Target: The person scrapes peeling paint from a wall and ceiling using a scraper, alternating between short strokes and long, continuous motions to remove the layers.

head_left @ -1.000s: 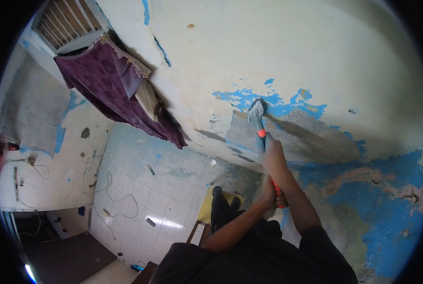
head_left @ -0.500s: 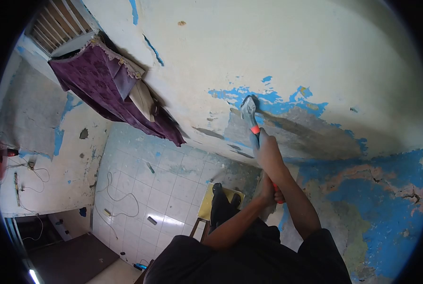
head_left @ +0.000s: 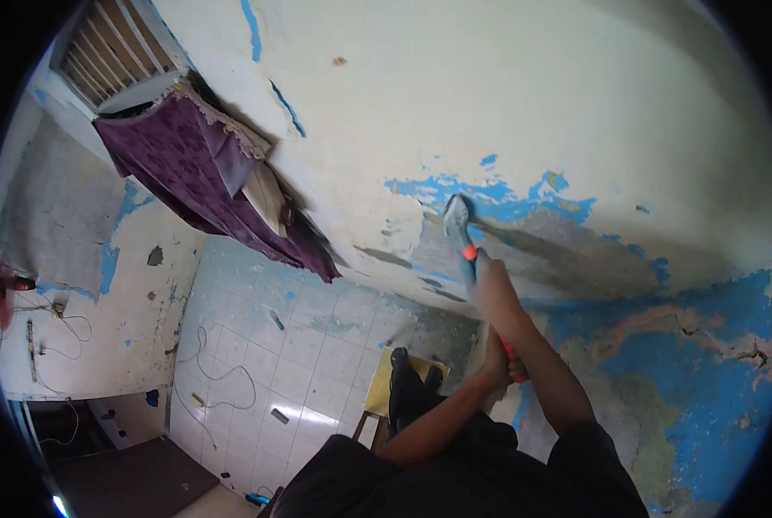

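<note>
A long-handled scraper with a grey head and red-orange parts on its handle has its head at the wall, by the lower edge of a patch of flaked blue paint. My right hand is wrapped round the upper handle, just below the orange ring. Lower down, my left hand grips the red end of the handle. Bare grey plaster shows beside and below the scraper head. Cream paint covers the wall above.
My feet are on a yellow-topped stool. A purple cloth hangs at the left beneath a barred opening. A cable lies on the tiled floor. A wall fan is at the far left.
The scraper head has moved slightly down the wall, with both hands lower as well. The view has shifted a little.
</note>
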The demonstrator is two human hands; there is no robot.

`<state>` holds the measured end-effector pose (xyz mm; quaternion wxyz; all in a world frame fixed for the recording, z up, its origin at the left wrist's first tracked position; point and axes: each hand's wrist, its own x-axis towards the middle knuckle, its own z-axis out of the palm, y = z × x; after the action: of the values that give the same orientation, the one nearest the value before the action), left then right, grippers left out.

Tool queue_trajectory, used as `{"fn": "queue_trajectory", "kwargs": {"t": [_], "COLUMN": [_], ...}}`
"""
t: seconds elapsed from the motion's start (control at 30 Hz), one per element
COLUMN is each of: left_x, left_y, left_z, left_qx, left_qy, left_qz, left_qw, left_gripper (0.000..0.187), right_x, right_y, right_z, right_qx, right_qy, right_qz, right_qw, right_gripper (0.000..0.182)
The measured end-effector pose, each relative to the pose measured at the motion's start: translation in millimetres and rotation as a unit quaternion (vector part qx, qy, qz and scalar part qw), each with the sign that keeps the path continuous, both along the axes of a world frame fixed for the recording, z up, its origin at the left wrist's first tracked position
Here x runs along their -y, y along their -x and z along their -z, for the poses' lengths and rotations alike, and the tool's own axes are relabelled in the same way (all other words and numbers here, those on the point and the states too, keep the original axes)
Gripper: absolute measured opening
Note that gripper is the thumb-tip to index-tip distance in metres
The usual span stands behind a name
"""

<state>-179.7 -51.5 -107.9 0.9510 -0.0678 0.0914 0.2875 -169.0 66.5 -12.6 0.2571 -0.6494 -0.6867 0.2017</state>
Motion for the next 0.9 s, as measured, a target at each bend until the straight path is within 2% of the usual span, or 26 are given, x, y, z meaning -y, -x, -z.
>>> {"fn": "queue_trajectory", "kwargs": {"t": [0.07,0.1,0.13,0.2,0.23,0.3,0.33,0.37,0.47,0.5,0.6,0.67,0.7,0.77,0.87,0.9], "left_x": [-1.4,9.2,12.6,-7.0,-20.5,-2.5,-11.6,-22.4,-22.3,-18.6,2.1,14.7,16.2,18.5,13.5,12.2], "left_y": [-0.4,-5.4,-11.3,-10.4,-8.7,3.3,13.7,25.9,63.3,76.4,107.8,125.4,135.3,151.8,157.8,158.0], "left_z": [23.2,19.3,2.5,-30.2,-55.2,-36.9,14.0,39.3,13.3,13.6,26.3,36.4,39.2,44.0,52.0,51.3], "left_qx": [-0.042,-0.129,-0.214,-0.296,-0.294,-0.170,-0.033,0.103,0.155,0.068,-0.162,-0.274,-0.323,-0.412,-0.481,-0.476], "left_qy": [0.038,0.056,0.065,0.101,0.137,0.134,0.069,-0.002,-0.122,-0.112,-0.092,-0.101,-0.160,-0.276,-0.361,-0.359], "left_qz": [-0.026,-0.048,-0.076,-0.137,-0.158,-0.116,-0.075,-0.033,-0.015,0.007,0.051,0.043,0.044,0.049,0.015,0.007], "left_qw": [0.998,0.989,0.972,0.940,0.933,0.969,0.994,0.994,0.980,0.991,0.981,0.955,0.932,0.867,0.799,0.802], "left_gripper": [0.066,0.067,0.068,0.068,0.068,0.069,0.069,0.070,0.071,0.070,0.068,0.063,0.059,0.051,0.044,0.044], "right_x": [-6.9,-5.0,1.4,8.2,1.8,-5.1,-20.1,-22.3,-10.1,-5.7,17.1,35.4,40.9,49.7,49.8,47.8], "right_y": [10.1,19.2,14.0,-2.0,4.0,27.4,37.3,41.6,46.5,45.8,34.1,31.2,31.2,34.9,46.0,49.0], "right_z": [22.1,-1.6,-0.3,4.8,8.5,8.5,-0.3,3.2,-7.3,13.0,58.3,62.6,61.9,66.6,62.1,59.8], "right_qx": [0.043,0.042,0.016,-0.032,-0.045,-0.025,-0.015,-0.010,-0.190,-0.226,-0.349,-0.459,-0.516,-0.553,-0.565,-0.562], "right_qy": [-0.022,0.016,0.025,0.033,0.008,0.024,0.015,0.000,0.014,-0.019,0.065,0.135,0.173,0.140,0.125,0.128], "right_qz": [-0.019,-0.004,0.009,0.021,0.010,-0.006,-0.021,-0.019,-0.006,0.009,0.069,0.145,0.186,0.193,0.209,0.214], "right_qw": [0.999,0.999,1.000,0.999,0.999,0.999,1.000,1.000,0.982,0.974,0.932,0.866,0.818,0.799,0.788,0.789], "right_gripper": [0.023,0.024,0.024,0.026,0.028,0.029,0.030,0.031,0.034,0.037,0.037,0.036,0.035,0.035,0.037,0.038]}}
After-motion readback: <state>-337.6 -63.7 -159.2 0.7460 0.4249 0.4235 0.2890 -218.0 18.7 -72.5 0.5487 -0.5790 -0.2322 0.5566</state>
